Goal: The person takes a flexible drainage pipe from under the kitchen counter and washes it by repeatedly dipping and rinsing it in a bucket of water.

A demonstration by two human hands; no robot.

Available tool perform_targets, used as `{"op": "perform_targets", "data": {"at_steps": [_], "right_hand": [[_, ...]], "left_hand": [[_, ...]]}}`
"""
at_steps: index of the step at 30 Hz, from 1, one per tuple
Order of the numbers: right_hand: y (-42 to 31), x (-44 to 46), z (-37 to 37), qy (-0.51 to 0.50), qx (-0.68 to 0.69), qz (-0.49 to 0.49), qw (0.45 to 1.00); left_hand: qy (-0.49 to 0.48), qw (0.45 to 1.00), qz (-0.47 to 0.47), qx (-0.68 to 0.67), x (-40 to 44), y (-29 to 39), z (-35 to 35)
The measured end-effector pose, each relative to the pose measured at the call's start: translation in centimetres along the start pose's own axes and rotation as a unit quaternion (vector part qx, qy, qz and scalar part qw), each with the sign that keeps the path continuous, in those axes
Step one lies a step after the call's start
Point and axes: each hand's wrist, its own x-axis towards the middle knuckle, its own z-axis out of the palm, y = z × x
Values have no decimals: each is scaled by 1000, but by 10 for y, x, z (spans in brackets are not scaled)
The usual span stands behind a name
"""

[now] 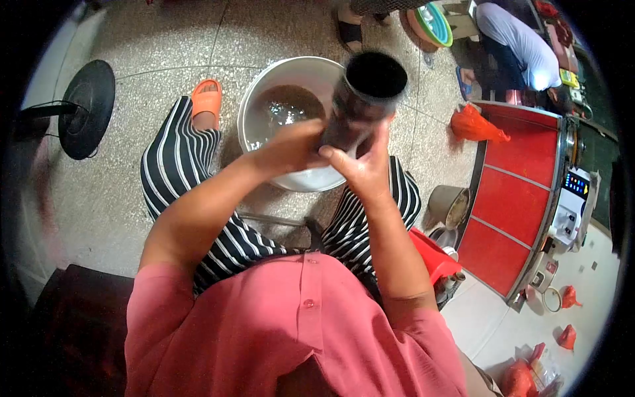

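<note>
A dark, tall cylindrical container (357, 122) with a round black end tilts up over the large white basin (245, 126). My left hand (294, 147) is closed on its lower left side, the fingers smeared by motion and partly hidden behind it. Around the container's lower right side wraps my right hand (367, 162), its thumb across the near side. Whether the black end is an opening or a lid I cannot tell. Brownish murky water (291, 106) with bright reflections lies in the basin, between my knees.
A black round-based stand (87, 109) is at the left. A red-tiled counter (512, 198) runs along the right, with a red plastic bag (476, 124) and a bucket (450, 204) beside it. Another person (519, 43) bends over at the upper right, near stacked coloured basins (431, 26).
</note>
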Motion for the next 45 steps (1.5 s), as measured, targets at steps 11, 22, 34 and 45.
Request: {"op": "perform_targets", "data": {"at_steps": [11,22,34,45], "right_hand": [[80,-37,-24,-15,-200,160,967],[80,-6,-18,130,-138,81,978],[-2,-16,-155,148,-176,140,963],[-79,-20,-246,91,-404,177,893]], "left_hand": [[206,945,-155,-202,20,31,-54],[303,877,-173,-329,19,29,-71],[-9,976,-219,-13,7,6,-47],[-319,931,-175,19,-24,28,-2]]}}
